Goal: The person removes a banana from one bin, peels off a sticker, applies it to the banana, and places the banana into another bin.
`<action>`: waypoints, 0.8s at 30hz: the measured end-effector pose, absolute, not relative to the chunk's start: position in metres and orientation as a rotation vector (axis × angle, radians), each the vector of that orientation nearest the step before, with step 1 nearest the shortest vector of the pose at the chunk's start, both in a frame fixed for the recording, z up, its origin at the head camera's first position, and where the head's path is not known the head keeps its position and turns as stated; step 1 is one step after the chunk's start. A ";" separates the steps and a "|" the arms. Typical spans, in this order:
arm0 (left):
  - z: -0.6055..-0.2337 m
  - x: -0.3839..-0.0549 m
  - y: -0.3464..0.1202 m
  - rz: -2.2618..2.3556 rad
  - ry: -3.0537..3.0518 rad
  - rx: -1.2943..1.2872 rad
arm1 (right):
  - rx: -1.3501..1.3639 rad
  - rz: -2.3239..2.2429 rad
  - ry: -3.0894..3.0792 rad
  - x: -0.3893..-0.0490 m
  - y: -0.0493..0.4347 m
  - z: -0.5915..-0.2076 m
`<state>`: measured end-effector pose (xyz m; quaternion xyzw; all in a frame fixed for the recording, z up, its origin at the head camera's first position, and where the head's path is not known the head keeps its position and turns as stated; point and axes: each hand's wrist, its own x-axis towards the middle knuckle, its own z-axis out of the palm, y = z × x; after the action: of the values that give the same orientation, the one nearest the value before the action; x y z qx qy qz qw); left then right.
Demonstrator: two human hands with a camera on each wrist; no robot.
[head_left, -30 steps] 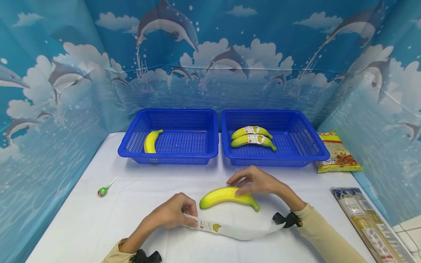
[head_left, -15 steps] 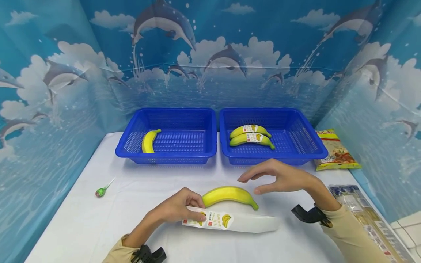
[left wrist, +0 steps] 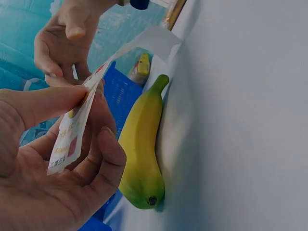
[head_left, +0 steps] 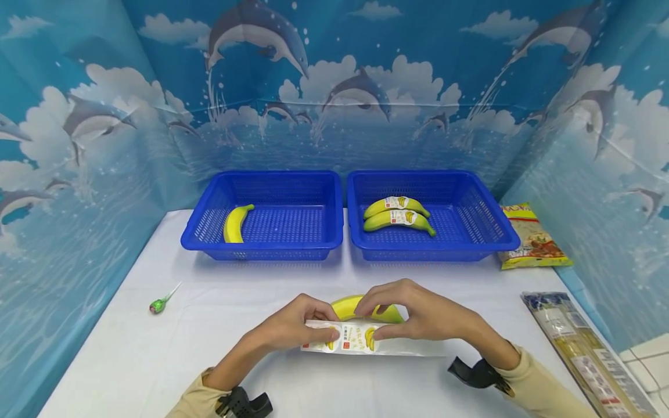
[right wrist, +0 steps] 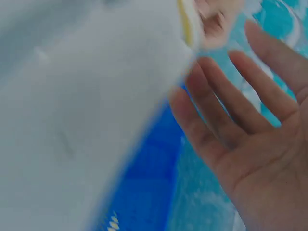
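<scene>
My left hand (head_left: pixel 295 325) pinches a white strip of banana-picture stickers (head_left: pixel 358 338) between thumb and fingers, above the table. Behind the strip a yellow banana (head_left: pixel 346 305) with green ends lies on the white cloth, partly hidden by both hands. My right hand (head_left: pixel 425 310) is over the strip's middle in the head view, its thumb near a printed banana label. The right wrist view shows its fingers (right wrist: pixel 211 110) spread and the thumb away from the strip. In the left wrist view the strip (left wrist: pixel 72 137) bends away from my left thumb, with the banana (left wrist: pixel 142 144) beyond.
A left blue basket (head_left: pixel 261 251) contains one plain banana (head_left: pixel 235 224). The right blue basket (head_left: pixel 434 251) has two bananas (head_left: pixel 399 219) bearing labels. A lollipop (head_left: pixel 159 305) lies at left; a snack bag (head_left: pixel 533 238) and a long clear package (head_left: pixel 585 348) lie at right.
My right hand has left the banana, lifted to the right, then come back left over the strip. My left hand has raised the strip and shifted slightly right.
</scene>
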<state>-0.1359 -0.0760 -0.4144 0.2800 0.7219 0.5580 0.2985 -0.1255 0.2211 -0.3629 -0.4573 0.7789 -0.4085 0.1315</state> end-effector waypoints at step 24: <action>-0.425 -0.136 -0.071 1.599 1.647 0.750 | -1.325 -1.316 2.351 -0.117 0.187 -0.400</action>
<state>-0.1365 -0.0713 -0.4246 0.2903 0.6375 0.6190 0.3552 -0.1175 0.1874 -0.3996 -0.4403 0.7811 -0.4371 0.0695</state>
